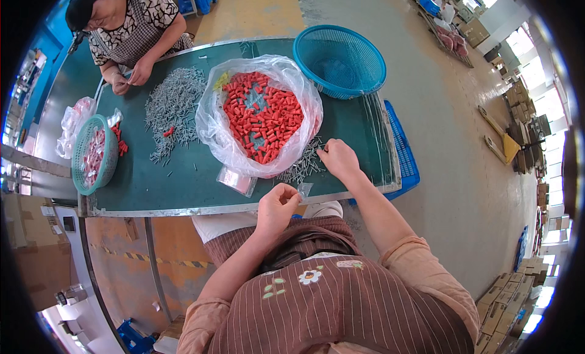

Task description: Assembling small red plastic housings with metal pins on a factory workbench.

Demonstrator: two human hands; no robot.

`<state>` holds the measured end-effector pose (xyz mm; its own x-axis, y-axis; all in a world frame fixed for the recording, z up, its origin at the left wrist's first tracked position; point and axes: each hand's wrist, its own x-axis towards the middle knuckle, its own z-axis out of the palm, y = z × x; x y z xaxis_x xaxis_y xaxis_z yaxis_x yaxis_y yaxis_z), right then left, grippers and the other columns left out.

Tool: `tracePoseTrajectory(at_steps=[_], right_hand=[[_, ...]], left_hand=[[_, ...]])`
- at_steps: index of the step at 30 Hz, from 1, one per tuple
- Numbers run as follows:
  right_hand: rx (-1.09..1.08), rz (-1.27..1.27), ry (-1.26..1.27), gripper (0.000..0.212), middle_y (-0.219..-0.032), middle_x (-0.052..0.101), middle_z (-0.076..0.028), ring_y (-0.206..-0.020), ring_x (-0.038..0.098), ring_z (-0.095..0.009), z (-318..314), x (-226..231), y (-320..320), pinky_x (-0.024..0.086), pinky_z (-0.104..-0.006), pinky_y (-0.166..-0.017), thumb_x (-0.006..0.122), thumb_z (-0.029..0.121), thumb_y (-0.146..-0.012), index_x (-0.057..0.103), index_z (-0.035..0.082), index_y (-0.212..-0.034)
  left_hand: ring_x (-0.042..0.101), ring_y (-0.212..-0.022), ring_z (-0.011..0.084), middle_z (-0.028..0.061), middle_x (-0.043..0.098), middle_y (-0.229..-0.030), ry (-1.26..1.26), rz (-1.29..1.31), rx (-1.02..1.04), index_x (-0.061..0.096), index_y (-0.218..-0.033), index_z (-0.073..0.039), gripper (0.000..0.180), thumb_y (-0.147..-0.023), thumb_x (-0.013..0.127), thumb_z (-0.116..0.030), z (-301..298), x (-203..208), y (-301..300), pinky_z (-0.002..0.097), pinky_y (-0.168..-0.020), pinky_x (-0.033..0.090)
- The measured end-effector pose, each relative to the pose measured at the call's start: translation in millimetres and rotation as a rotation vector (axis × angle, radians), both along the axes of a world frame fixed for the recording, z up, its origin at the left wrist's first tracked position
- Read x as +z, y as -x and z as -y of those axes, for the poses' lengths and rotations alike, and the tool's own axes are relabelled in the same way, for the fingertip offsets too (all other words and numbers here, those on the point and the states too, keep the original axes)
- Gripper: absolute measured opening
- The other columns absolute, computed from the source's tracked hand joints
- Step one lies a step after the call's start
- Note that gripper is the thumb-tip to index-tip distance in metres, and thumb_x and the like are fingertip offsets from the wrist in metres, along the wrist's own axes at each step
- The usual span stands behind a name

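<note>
The green-topped table (146, 186) filled the upper middle of the frame, its near edge close to the apron, so anything dropped there could easily have gone over onto the lap or floor. At the upper left a co-worker (143, 28) bent over the far side, hands together.

In the centre sat a big clear plastic bag (210, 122) with its mouth spread wide, full of red sleeve-like pieces (268, 117). Its soft rim looked liable to fold or sag if a forearm caught it, and red pieces might then have spilled out. The blue basket (359, 55) stood just behind it, upper right of centre.

Left of the bag spread a loose heap of grey screws (177, 104), with nothing around it to stop strays rolling.

The right hand (341, 160), right of centre, had its fingers bent and nearly closed at the edge of a smaller pile of screws (304, 168); I couldn't tell whether it had hold of one. Picking by feel there, it might have taken the wrong count.

The left hand (279, 204), lower centre, was curled into a pinch, with a small clear bag (304, 189) at its fingertips. Film that thin could have slipped or clung shut.
</note>
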<state>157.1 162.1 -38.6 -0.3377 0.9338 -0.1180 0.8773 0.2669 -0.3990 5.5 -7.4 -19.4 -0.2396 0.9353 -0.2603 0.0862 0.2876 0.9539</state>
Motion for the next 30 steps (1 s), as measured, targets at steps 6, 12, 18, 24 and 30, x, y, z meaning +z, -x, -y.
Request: tracePoseTrajectory(at_steps=[6, 12, 18, 24, 30], right_hand=[[0.065, 0.097, -0.099, 0.022, -0.094, 0.063, -0.022, -0.086, 0.064, -0.037, -8, -11, 12, 0.053, -0.0431, -0.076, 0.061, 0.017, -0.079, 0.061, -0.003, -0.088], [0.23, 0.154, -0.28, 0.011, -0.085, 0.061, -0.019, -0.075, 0.065, -0.034, -7, -17, 4, 0.054, -0.0411, -0.067, 0.058, 0.01, -0.076, 0.059, 0.0, -0.081], [0.314, 0.079, -0.395, 0.006, -0.08, 0.06, -0.017, -0.071, 0.064, -0.033, -8, -24, -5, 0.054, -0.0411, -0.064, 0.055, 0.007, -0.076, 0.057, 0.002, -0.076], [0.233, 0.122, -0.211, 0.011, -0.085, 0.063, -0.018, -0.078, 0.065, -0.036, -18, -16, 1, 0.053, -0.0423, -0.071, 0.055, 0.009, -0.076, 0.061, 0.0, -0.078], [0.073, -0.161, 0.087, 0.016, -0.083, 0.066, -0.019, -0.082, 0.065, -0.034, -29, -4, -19, 0.051, -0.0408, -0.075, 0.062, 0.015, -0.071, 0.064, 0.0, -0.079]], left_hand=[[0.053, -0.063, 0.0039, -0.0007, 0.061, -0.072, -0.032, -0.006, 0.023, 0.062, -0.087, -0.001, 0.006, -0.085, 0.064, -0.007, 0, -2, 1, 0.0207, -0.056, 0.043], [0.052, -0.062, 0.0036, -0.0008, 0.061, -0.071, -0.046, -0.028, 0.035, 0.063, -0.088, -0.001, 0.008, -0.086, 0.064, -0.008, 1, -3, 5, 0.0205, -0.054, 0.043], [0.053, -0.062, 0.0043, -0.0003, 0.062, -0.071, -0.038, -0.019, 0.022, 0.063, -0.088, 0.0, 0.009, -0.086, 0.063, -0.009, 1, -6, 7, 0.0211, -0.055, 0.043], [0.055, -0.063, 0.0056, 0.0004, 0.062, -0.072, -0.001, -0.082, -0.012, 0.063, -0.088, -0.001, 0.009, -0.086, 0.064, -0.01, -1, -4, 6, 0.0224, -0.057, 0.046], [0.057, -0.064, 0.007, 0.0021, 0.062, -0.075, -0.018, -0.048, 0.027, 0.061, -0.089, 0.0, 0.009, -0.086, 0.064, -0.008, 2, -14, 13, 0.0236, -0.054, 0.05]])
